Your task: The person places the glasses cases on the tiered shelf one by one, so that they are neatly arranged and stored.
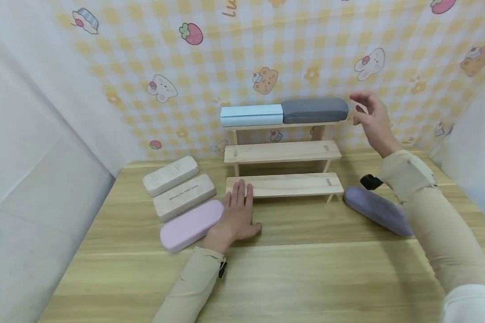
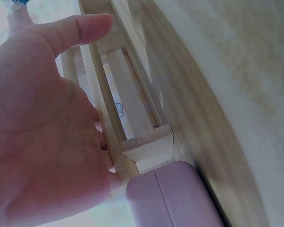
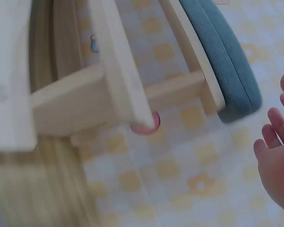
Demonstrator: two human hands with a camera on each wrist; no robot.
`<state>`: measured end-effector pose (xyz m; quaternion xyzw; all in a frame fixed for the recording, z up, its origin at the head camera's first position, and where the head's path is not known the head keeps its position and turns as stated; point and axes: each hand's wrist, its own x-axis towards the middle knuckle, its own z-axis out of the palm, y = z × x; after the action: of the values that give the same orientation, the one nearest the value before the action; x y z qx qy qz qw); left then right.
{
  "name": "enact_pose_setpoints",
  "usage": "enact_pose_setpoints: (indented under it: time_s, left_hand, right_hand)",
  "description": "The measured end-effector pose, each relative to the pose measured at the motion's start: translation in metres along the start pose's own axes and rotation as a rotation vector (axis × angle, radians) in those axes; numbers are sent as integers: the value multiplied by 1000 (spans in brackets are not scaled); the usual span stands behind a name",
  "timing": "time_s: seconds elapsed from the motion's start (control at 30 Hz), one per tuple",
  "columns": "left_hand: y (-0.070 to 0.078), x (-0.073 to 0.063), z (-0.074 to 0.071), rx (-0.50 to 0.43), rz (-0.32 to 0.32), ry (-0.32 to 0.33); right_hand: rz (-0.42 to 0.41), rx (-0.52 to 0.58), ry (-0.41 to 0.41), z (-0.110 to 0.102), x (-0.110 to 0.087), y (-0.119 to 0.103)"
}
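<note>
A three-step wooden rack (image 1: 283, 152) stands at the back of the table. On its top step lie a light blue case (image 1: 251, 115) and a dark grey glasses case (image 1: 315, 111), end to end. Just past the grey case's right end, my right hand (image 1: 375, 119) hovers with bent fingers and nothing between them; the right wrist view shows a gap between the hand and the case. My left hand (image 1: 237, 220) is spread flat, fingertips at the left front edge of the lowest step. Beside its wrist lies a pink glasses case (image 1: 191, 225).
Left of the rack lie two cream cases, a plain one (image 1: 171, 176) behind a lettered one (image 1: 184, 197). A purple case (image 1: 376, 211) sits on the table (image 1: 291, 278) below my right forearm. A yellow checked cloth (image 1: 226, 58) hangs behind the rack.
</note>
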<state>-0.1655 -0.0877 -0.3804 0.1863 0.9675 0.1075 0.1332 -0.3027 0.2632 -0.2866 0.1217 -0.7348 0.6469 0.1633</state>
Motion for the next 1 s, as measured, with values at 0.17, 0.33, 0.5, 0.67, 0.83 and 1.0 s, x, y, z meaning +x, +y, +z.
enact_pose_setpoints:
  time_s: [0.17,0.33,0.5,0.67,0.83,1.0]
  left_hand:
    - [-1,-2,-2,2,-5,2]
    - [0,-2,-2,4,-3,-3]
    - [1,0,-2,1,8,1]
    - [1,-1,-4,-2,4,4]
    - [2,-1,-4,-6,-4,0]
    - [2,-1,-3,-6,-5,-9]
  right_hand:
    - [-49,230,-31,-20,-27,6]
    - [-76,321,-108,-43,-59,11]
    - [-17,181,-195,-79,-97,18]
    - [51,-68,-204,-99,-134,26]
    - [59,-59,-215,-104,-162,36]
    - [83,-205,-220,-109,-183,43]
